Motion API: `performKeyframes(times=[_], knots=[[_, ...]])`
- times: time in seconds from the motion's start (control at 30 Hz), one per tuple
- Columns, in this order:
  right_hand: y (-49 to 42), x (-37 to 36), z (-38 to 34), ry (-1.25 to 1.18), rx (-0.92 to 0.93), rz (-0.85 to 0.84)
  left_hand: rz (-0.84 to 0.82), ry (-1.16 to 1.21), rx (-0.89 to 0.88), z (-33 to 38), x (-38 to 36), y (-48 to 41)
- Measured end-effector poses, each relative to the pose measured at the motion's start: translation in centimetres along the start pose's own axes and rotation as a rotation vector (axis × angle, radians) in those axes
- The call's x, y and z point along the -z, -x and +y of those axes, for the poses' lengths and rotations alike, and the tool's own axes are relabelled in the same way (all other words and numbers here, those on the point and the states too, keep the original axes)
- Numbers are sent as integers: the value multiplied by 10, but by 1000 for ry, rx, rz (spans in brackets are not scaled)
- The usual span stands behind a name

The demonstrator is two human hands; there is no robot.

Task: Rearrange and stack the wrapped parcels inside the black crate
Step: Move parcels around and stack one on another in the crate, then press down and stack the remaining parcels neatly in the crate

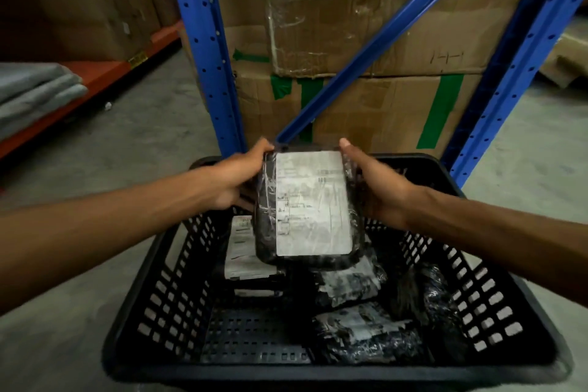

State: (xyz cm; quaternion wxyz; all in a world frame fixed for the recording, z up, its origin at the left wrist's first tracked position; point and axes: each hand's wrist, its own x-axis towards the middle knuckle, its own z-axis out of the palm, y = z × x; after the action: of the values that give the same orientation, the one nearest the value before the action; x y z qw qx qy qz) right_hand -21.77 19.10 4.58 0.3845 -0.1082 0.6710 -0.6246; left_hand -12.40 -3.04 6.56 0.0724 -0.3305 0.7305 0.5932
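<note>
Held parcel (307,205): flat, rounded-rectangular, black glossy film with a large white printed label, raised above the black crate's (178,280) far half. Left hand (234,177) grips its left edge, right hand (377,186) its right edge, fingers closed around both sides. Crate: rigid perforated lattice plastic on a concrete floor (159,124); contains several further crinkled film-wrapped parcels (359,332), labels partly visible.
</note>
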Motion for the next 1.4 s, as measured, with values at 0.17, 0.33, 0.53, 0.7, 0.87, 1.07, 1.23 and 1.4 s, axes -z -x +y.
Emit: performKeyframes(times=[0.17,0.33,0.53,0.7,0.87,1.07,1.23,1.4], knots=[[-18,-62,43,16,-69,129,88,16,207,-49,13,4],[-49,-97,64,2,-60,95,135,-22,182,-68,33,-1],[-86,-124,90,530,-64,202,178,-308,83,-82,26,-12],[-99,-114,99,634,-82,127,279,-457,124,-83,9,-26],[-87,-59,71,869,-75,-73,376,-888,20,-83,-11,-20],[-28,31,75,1693,83,-196,238,-997,-487,-82,-70,-2],[2,68,126,1888,-12,-469,-270,-1282,-455,-117,-150,-7],[-21,45,144,1955,-128,-409,-313,-1571,-294,-152,-172,-39]])
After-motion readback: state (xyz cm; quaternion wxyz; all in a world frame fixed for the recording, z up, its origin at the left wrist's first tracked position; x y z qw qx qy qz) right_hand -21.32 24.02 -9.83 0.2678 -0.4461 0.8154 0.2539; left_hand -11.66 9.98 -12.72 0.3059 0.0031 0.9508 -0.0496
